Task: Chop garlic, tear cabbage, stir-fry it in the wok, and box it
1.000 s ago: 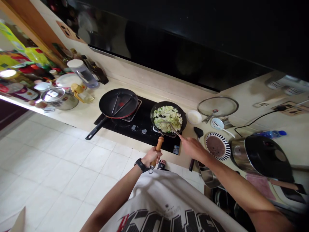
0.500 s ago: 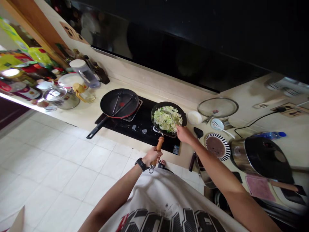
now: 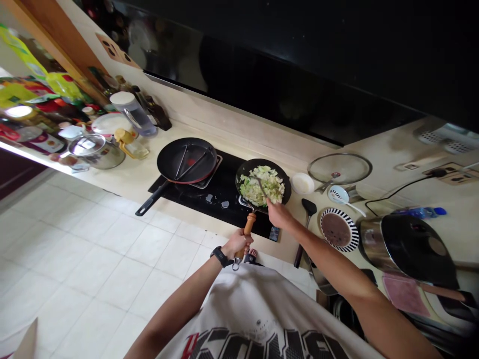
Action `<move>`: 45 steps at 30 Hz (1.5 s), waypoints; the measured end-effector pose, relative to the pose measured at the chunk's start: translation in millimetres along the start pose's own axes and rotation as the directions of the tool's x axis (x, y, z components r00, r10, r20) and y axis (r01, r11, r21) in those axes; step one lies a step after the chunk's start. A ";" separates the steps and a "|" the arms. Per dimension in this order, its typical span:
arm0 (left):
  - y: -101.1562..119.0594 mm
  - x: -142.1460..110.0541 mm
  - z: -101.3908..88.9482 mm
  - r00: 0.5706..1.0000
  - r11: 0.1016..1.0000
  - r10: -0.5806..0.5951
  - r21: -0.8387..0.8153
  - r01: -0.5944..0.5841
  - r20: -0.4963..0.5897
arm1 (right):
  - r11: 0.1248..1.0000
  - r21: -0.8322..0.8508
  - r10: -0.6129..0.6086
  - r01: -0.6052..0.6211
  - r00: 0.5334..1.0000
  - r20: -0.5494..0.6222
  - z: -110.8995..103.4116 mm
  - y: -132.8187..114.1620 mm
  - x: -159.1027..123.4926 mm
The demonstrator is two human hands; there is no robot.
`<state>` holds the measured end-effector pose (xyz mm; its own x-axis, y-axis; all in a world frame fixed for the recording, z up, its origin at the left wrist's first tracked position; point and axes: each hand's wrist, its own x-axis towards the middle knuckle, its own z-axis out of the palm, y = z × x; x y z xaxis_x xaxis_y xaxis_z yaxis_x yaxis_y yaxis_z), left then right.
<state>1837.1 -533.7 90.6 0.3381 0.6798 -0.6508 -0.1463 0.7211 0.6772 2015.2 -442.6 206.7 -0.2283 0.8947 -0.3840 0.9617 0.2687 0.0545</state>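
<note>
My left hand (image 3: pixel 238 242) is wrapped round the wooden handle (image 3: pixel 250 224) of a black wok (image 3: pixel 286 194) on the right side of the black cooktop (image 3: pixel 235 219). Chopped pale-green cabbage (image 3: pixel 271 182) fills the wok. Over the wok's near right rim, my right hand (image 3: pixel 279 214) is closed on a slim metal utensil (image 3: pixel 261 186). Its far end dips into the cabbage, so I cannot make out its kind. To the left sits a black frying pan (image 3: pixel 170 158) with metal tongs (image 3: pixel 182 160) lying in it.
Right of the wok are a small white bowl (image 3: pixel 302 183), a glass lid (image 3: pixel 355 155), a black spatula (image 3: pixel 309 207), a striped bowl of brown liquid (image 3: pixel 336 229) and a large pot (image 3: pixel 374 244). A water jug (image 3: pixel 138 119) and lidded pot (image 3: pixel 108 157) stand left. The dark range hood (image 3: pixel 262 89) overhangs the back.
My right hand has shifted slightly left and down with the utensil, which now stands at a different angle in the cabbage. The cabbage has been moved about. My left hand keeps its hold.
</note>
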 end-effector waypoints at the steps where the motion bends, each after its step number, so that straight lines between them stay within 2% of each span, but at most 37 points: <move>1: -0.6 0.3 -0.2 1.000 1.000 0.003 -0.007 -0.003 -0.001 | 1.000 -0.014 -0.021 0.021 1.000 0.019 3.5 0.7 -6.2; 3: -1.4 0.5 -0.1 1.000 1.000 0.007 -0.013 -0.008 -0.009 | 0.999 -0.030 -0.044 0.045 0.998 0.043 1.6 11.7 -27.2; 6: -0.4 -1.0 1.0 1.000 1.000 -0.018 -0.012 0.018 -0.023 | 0.998 -0.027 -0.053 0.054 0.998 0.040 -18.3 33.3 -62.6; 9: 2.1 -2.9 1.8 0.999 0.999 -0.045 -0.010 0.044 -0.020 | 0.996 -0.045 -0.068 0.073 0.993 0.098 -28.6 32.0 -75.4; 12: 4.7 -4.2 0.1 1.000 1.000 -0.027 -0.001 0.027 -0.009 | 0.996 -0.042 -0.071 0.077 0.989 0.131 -13.2 19.3 -61.3; 14: 7.3 -5.6 -3.2 1.000 1.000 -0.020 0.006 0.020 0.001 | 0.997 0.059 -0.062 0.059 0.997 0.042 0.6 25.2 -50.0; 16: 11.4 -8.1 -8.2 1.000 0.999 -0.031 0.024 0.031 0.003 | 0.967 0.248 -0.041 0.054 0.998 -0.057 6.8 48.9 -45.1; 18: 16.7 -10.8 -14.7 0.999 0.997 -0.053 0.049 0.053 0.000 | 0.888 0.459 0.014 0.025 0.997 -0.082 3.2 83.6 -44.6; 21: 24.4 -12.0 -27.5 0.997 0.993 -0.083 0.088 0.082 0.002 | 0.721 0.686 0.141 -0.098 0.990 -0.007 -10.6 131.2 -36.1; 23: 28.2 -9.6 -37.6 0.996 0.988 -0.087 0.126 0.085 0.008 | 0.642 0.751 0.195 -0.156 0.980 0.037 -17.2 150.6 -19.1; 26: 32.3 -3.6 -52.5 0.994 0.974 -0.108 0.201 0.101 0.026 | 0.596 0.772 0.194 -0.220 0.973 0.128 -21.3 166.6 18.1; 28: 35.1 -1.1 -59.2 0.989 0.963 -0.143 0.235 0.130 0.042 | 0.584 0.777 0.145 -0.235 0.972 0.185 -25.2 174.7 45.1; 31: 40.7 -1.7 -62.0 0.982 0.956 -0.181 0.246 0.163 0.053 | 0.594 0.778 -0.019 -0.202 0.964 0.265 -40.2 183.7 84.2; 34: 45.7 -4.8 -58.9 0.980 0.953 -0.196 0.243 0.180 0.044 | 0.611 0.776 -0.216 -0.156 0.910 0.353 -65.0 182.7 116.0; 37: 47.7 -6.3 -55.3 0.978 0.948 -0.206 0.253 0.193 0.025 | 0.653 0.748 -0.315 -0.118 0.856 0.410 -88.0 172.8 130.4; 39: 47.2 -6.3 -53.5 0.978 0.948 -0.209 0.249 0.201 0.007 | 0.700 0.710 -0.346 -0.071 0.837 0.425 -94.3 164.1 126.5; 41: 45.6 -6.2 -51.6 0.977 0.951 -0.211 0.229 0.207 -0.008 | 0.751 0.660 -0.364 0.019 0.846 0.390 -88.8 154.7 111.3; 43: 42.9 -6.5 -48.8 0.979 0.959 -0.202 0.200 0.202 -0.018 | 0.810 0.561 -0.388 0.171 0.873 0.295 -71.4 145.4 85.9; 45: 39.1 -6.7 -45.3 0.982 0.968 -0.186 0.169 0.187 -0.025 | 0.859 0.385 -0.418 0.337 0.897 0.146 -46.5 137.9 52.5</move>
<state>1787.0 -504.0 105.8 0.3359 0.5371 -0.7738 0.0788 0.8026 0.5913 2128.8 -342.0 236.9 -0.5841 0.6380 -0.5018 0.8077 0.3954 -0.4374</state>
